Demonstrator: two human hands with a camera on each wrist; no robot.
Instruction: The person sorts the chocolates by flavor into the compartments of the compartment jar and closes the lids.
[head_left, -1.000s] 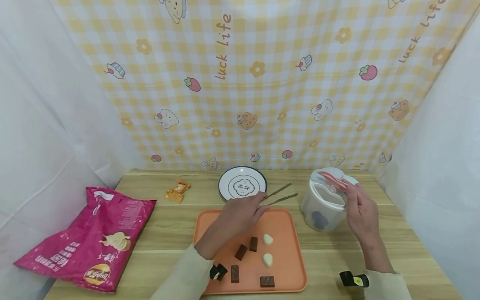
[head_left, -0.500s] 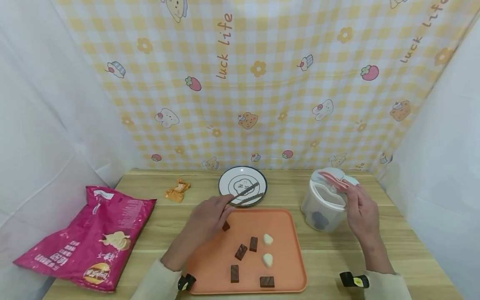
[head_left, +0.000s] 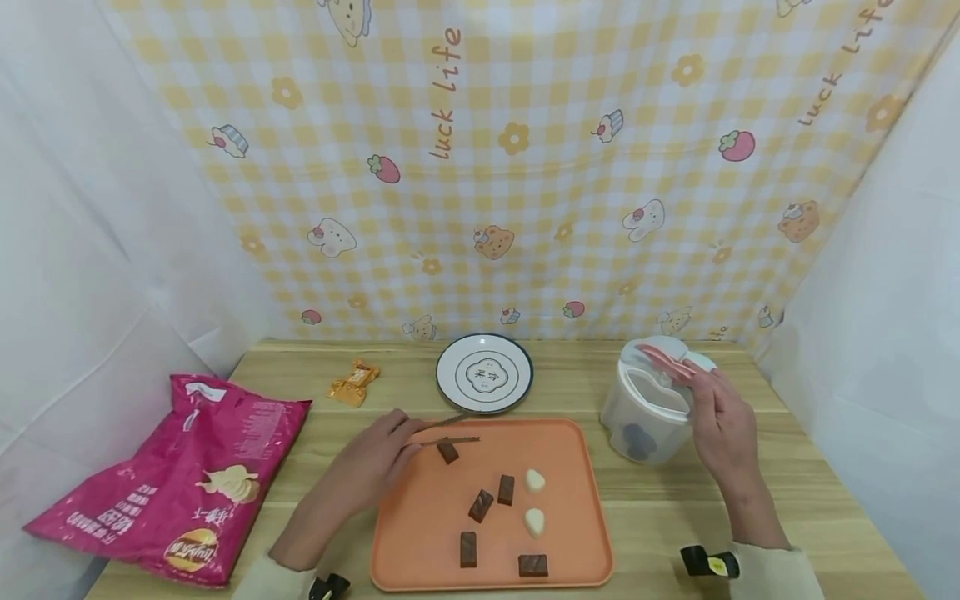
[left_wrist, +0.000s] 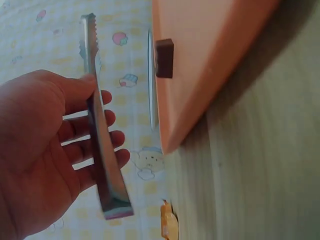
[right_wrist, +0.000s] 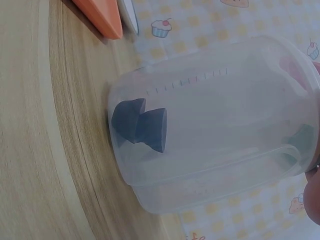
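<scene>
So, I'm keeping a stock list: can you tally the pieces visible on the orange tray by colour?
Dark brown pieces: 5
White pieces: 2
Total visible on the orange tray: 7

And there's the tray (head_left: pixel 562 542) on the desk (head_left: pixel 660 517), seven sweets (head_left: pixel 481 506) on it, plate (head_left: pixel 486 372) just behind, container (head_left: pixel 643 425) off to its right, snack bag (head_left: pixel 176 487) out on its left, wrapped candies (head_left: pixel 354 385) behind-left, tongs (head_left: pixel 456 440) above its back-left corner
</scene>
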